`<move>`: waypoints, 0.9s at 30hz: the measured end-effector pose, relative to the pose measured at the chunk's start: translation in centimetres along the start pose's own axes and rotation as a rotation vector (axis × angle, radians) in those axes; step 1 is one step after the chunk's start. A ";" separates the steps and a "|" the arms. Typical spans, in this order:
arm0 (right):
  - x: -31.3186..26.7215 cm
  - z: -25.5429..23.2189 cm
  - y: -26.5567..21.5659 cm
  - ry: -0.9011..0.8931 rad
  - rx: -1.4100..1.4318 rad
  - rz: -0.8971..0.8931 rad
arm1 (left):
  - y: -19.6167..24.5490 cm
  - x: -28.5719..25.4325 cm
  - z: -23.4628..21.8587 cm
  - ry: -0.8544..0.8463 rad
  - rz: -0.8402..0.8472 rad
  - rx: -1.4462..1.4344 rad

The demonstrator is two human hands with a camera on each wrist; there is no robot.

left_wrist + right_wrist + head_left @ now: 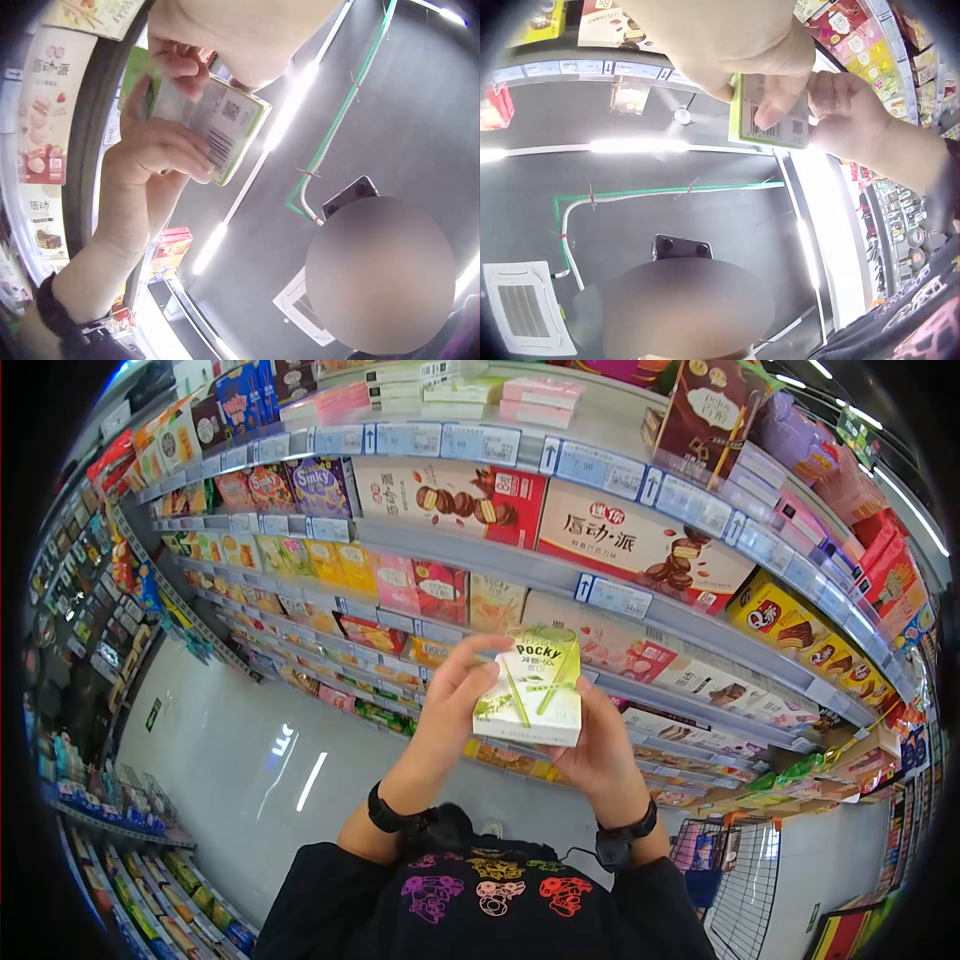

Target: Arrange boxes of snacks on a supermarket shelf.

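A green-and-white Pocky box (527, 685) is held up before the shelves, its printed front toward the head camera. On its right side my right hand (602, 740) grips it, fingers spread across the back beside the barcode in the left wrist view. My left hand (455, 690) holds the left edge, its index finger (485, 644) reaching over the upper corner. Curled left fingertips (180, 66) show at the box (241, 124) in the left wrist view. The right wrist view shows the box's back between both hands.
Shelves of boxed snacks stand in front, with chocolate pie boxes (450, 500) and price labels (600, 465) along the edges. A wire shopping cart (745, 880) stands at lower right. Grey floor (250, 730) shows at left, with more shelves (140, 890) behind it.
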State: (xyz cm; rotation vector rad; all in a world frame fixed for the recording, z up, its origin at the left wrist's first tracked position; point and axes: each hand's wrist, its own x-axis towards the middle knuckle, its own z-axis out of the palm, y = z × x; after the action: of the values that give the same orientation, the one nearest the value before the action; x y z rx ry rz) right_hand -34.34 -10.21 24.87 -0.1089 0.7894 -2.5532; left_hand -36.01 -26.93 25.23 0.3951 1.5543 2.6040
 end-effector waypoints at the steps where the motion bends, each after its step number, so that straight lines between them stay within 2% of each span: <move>1: 0.0 -0.3 0.0 0.005 0.026 0.019 | -0.3 0.3 0.0 -0.003 -0.014 0.013; 4: 0.1 -0.3 -1.0 0.022 0.071 0.041 | -0.4 1.2 0.0 0.020 -0.080 0.074; 6: 0.3 0.1 -1.1 0.050 0.089 0.040 | -0.5 2.0 -0.1 -0.031 -0.061 -0.006; 12: 2.2 -0.3 -1.1 -0.109 0.180 0.012 | -0.1 4.5 -2.0 -0.124 -0.040 -0.028; 13: 2.4 0.7 -1.0 -0.042 0.099 -0.007 | 0.3 4.6 -2.4 -0.133 -0.042 -0.037; 15: 2.6 3.4 -0.7 0.095 -0.057 -0.048 | 1.6 4.7 -2.9 -0.159 0.044 -0.022; 17: 3.1 3.5 0.2 0.038 -0.178 -0.139 | 2.6 5.1 -3.9 -0.234 0.165 0.008; 19: 3.6 4.0 0.9 -0.016 -0.241 -0.243 | 4.2 6.0 -6.4 -0.389 0.397 0.346; 20: 3.7 4.0 0.9 -0.019 -0.369 -0.309 | 5.0 6.6 -7.4 -0.456 0.522 0.514; 22: 4.2 4.4 0.8 -0.017 -0.620 -0.443 | 7.3 7.6 -7.3 -0.421 0.644 0.519; 23: 5.0 5.2 0.8 0.048 -0.822 -0.657 | 8.7 7.8 -7.1 -0.387 0.677 0.545; 24: 5.5 6.2 0.1 0.058 -1.141 -0.809 | 9.8 8.1 -7.0 -0.352 0.706 0.571; 26: 6.4 9.1 -2.4 0.099 -1.781 -1.103 | 12.2 9.9 -7.1 -0.318 0.879 0.682; 27: 7.4 11.1 -3.4 0.093 -1.831 -1.164 | 13.8 10.9 -7.0 -0.296 0.980 0.744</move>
State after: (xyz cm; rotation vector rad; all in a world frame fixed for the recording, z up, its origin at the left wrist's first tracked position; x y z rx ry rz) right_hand -40.02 -16.77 35.56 -1.2293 3.4368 -1.3895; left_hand -47.49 -37.40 36.06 1.8954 2.5881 2.0651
